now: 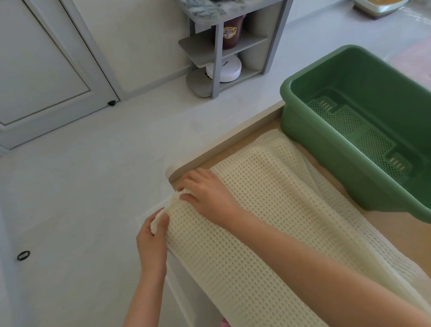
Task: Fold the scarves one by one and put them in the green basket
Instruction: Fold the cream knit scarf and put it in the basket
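A cream waffle-knit scarf lies spread along the tan tabletop, its near side hanging over the table's left edge. My left hand pinches the scarf's bunched edge at the table's corner. Just above it, my right hand pinches the same edge between thumb and fingers, my forearm lying across the fabric. The green basket stands on the table to the right of the scarf, with only its perforated floor showing inside.
A grey shelf unit with a dark jar and a white round device stands on the pale floor beyond the table. A white door is at the far left. A small black ring lies on the floor.
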`<action>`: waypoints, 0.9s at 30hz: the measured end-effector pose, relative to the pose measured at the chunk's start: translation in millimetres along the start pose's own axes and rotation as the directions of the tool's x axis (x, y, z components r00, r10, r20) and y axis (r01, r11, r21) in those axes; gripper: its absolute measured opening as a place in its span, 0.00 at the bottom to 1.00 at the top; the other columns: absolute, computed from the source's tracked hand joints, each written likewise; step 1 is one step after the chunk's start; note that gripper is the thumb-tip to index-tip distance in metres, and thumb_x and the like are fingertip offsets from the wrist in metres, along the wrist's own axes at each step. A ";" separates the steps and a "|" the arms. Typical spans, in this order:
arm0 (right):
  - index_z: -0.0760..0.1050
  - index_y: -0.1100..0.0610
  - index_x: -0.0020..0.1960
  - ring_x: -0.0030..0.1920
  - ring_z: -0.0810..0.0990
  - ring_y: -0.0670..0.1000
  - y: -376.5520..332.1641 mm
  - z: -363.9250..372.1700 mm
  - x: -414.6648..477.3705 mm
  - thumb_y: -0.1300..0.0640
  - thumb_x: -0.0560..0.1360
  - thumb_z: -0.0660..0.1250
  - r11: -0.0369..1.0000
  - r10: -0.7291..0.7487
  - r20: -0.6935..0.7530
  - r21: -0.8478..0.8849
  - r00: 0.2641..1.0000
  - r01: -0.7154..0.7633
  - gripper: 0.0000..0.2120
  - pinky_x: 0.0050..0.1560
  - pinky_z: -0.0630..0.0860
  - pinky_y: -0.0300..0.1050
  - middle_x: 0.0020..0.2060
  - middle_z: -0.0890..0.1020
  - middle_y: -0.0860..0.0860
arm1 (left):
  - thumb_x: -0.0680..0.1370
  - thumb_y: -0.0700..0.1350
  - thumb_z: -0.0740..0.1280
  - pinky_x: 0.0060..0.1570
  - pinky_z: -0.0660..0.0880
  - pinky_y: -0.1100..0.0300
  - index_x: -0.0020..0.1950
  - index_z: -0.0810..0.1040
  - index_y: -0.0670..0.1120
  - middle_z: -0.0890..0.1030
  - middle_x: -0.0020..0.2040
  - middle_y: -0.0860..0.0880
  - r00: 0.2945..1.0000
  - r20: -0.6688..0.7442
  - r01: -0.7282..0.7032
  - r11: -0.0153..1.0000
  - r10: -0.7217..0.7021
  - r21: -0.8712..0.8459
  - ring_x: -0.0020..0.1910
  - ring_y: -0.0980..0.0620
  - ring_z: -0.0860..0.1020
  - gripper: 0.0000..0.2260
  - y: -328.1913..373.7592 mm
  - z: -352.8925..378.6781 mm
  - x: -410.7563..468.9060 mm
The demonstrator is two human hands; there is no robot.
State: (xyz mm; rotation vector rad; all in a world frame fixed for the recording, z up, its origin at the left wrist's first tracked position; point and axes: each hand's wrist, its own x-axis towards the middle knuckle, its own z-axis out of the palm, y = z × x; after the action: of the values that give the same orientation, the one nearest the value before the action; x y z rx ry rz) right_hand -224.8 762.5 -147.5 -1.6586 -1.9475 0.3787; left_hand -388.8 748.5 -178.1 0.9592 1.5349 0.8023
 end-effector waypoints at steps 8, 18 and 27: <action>0.69 0.54 0.68 0.69 0.62 0.48 71.8 -104.2 -82.2 0.51 0.78 0.64 0.710 0.687 -0.235 0.017 0.688 -0.704 0.20 0.68 0.59 0.44 0.66 0.71 0.48 | 0.82 0.46 0.60 0.47 0.67 0.61 0.52 0.77 0.46 0.79 0.48 0.51 0.990 -0.086 -0.094 0.975 0.113 0.204 0.52 0.49 0.76 0.08 0.6 15.9 0.2; 0.68 0.53 0.71 0.71 0.60 0.52 100.9 -80.4 -39.6 0.59 0.77 0.65 0.883 0.446 0.014 -0.168 0.895 -0.437 0.22 0.71 0.57 0.48 0.71 0.66 0.50 | 0.76 0.51 0.68 0.63 0.63 0.60 0.60 0.76 0.50 0.75 0.57 0.56 0.880 0.161 -0.470 0.770 0.447 0.431 0.60 0.59 0.67 0.13 16.1 42.9 -9.7; 0.76 0.56 0.56 0.56 0.71 0.50 116.8 -87.0 -18.4 0.53 0.76 0.67 0.940 0.329 0.151 -0.147 0.932 -0.308 0.11 0.59 0.69 0.50 0.51 0.78 0.49 | 0.79 0.46 0.66 0.44 0.66 0.68 0.52 0.76 0.45 0.73 0.51 0.53 0.868 0.108 -0.469 0.725 0.485 0.505 0.49 0.56 0.71 0.06 22.8 52.4 6.6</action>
State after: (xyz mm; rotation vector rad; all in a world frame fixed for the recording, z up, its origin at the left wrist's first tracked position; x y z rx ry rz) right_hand -78.2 756.2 -144.5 -2.0930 -1.8504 0.5541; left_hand -334.0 764.2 -169.6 1.8119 1.5816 0.7646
